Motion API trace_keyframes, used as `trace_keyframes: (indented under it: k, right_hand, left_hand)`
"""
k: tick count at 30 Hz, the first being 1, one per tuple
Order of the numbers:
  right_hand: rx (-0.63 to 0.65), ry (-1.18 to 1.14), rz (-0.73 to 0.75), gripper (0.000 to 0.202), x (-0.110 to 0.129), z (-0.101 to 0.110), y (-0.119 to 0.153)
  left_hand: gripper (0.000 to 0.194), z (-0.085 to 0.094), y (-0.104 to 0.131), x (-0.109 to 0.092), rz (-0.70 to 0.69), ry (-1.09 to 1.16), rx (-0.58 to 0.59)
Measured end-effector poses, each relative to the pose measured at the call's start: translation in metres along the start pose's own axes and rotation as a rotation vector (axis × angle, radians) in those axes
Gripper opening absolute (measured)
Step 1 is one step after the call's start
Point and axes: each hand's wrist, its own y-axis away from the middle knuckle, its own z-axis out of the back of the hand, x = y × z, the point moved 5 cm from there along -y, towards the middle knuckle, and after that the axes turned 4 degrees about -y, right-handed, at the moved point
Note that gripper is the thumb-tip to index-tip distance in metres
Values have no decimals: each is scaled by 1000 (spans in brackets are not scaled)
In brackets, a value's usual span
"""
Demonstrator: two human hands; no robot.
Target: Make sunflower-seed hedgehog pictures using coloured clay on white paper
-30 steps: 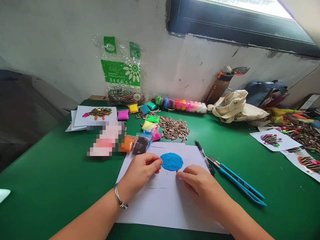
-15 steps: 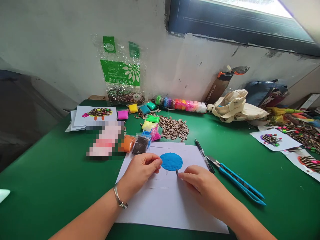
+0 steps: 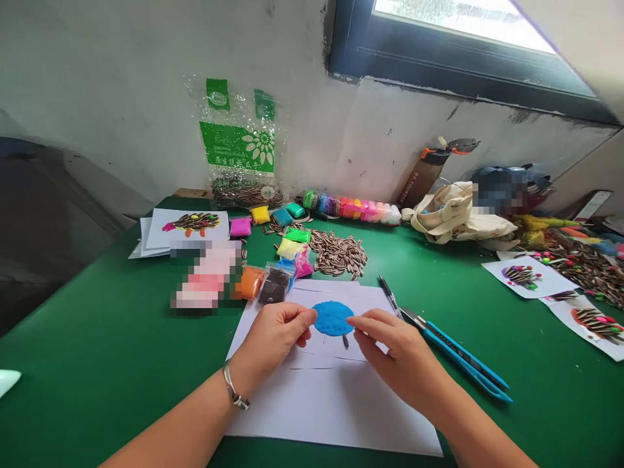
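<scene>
A flat blue clay oval point(image 3: 333, 318) lies on white paper point(image 3: 380, 403), over faint pencil lines. One sunflower seed point(image 3: 346, 341) sticks out from its lower edge, pointing down. My left hand point(image 3: 283, 331) is closed in a pinch at the oval's left edge; what its fingertips hold, if anything, is hidden. At the right edge my right hand point(image 3: 394, 344) has its thumb and fingers apart with nothing between them. Its index fingertip is at the clay's rim.
A seed pile point(image 3: 341, 253) and bagged clay, including a black packet point(image 3: 274, 286), lie behind the paper. Right of it are a pen point(image 3: 389, 292) and a blue-handled cutter point(image 3: 463, 357). Finished seed pictures point(image 3: 524, 276) sit far right. A seed bag point(image 3: 238, 156) leans on the wall.
My right hand has let go of the seed, which now stays at the clay's lower edge. That hand has moved up to the oval's right rim. My left hand keeps its pinch.
</scene>
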Motion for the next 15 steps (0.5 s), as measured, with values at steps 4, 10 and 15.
trace_keyframes:
  k: [4, 10, 15]
  right_hand:
    - [-7, -24, 53, 26, 17, -10, -13]
    - [-28, -124, 82, 20, 33, -26, -25]
    - [-75, -177, 49, 19, 32, -28, -28]
  left_hand:
    - [44, -3, 3, -1, -1, 44, 40]
    - [50, -6, 3, 3, -7, 119, 97]
    - [50, -8, 3, 1, -20, 124, 97]
